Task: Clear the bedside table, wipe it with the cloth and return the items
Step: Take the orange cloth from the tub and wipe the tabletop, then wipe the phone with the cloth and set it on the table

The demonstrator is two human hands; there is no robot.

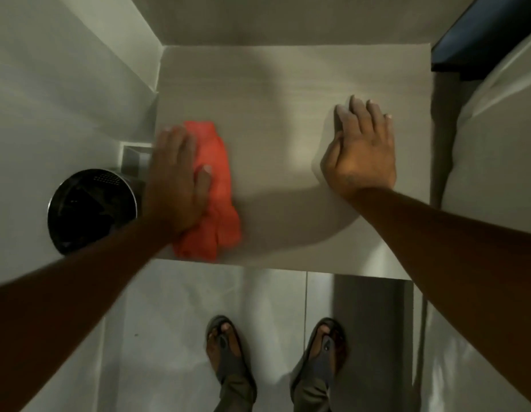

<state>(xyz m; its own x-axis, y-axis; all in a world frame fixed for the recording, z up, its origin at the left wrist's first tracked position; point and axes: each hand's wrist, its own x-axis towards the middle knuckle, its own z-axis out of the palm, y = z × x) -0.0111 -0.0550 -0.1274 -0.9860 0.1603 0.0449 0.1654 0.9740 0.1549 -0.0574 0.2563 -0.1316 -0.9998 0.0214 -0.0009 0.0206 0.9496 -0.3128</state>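
The bedside table [288, 84] has a pale grey top with nothing standing on it. An orange cloth [221, 191], crumpled, lies at the top's near left part. My left hand [178, 179] presses flat on the cloth's left side, fingers pointing away, thumb resting on the fabric. My right hand [364, 147] lies flat, palm down, on the bare top at the right, fingers together and holding nothing. None of the table's usual items are in view.
A round black metal bin [92, 209] stands on the floor left of the table, against the wall. A white bed [496, 144] borders the table's right edge. My sandalled feet [276, 358] stand on glossy tiles before the table's front.
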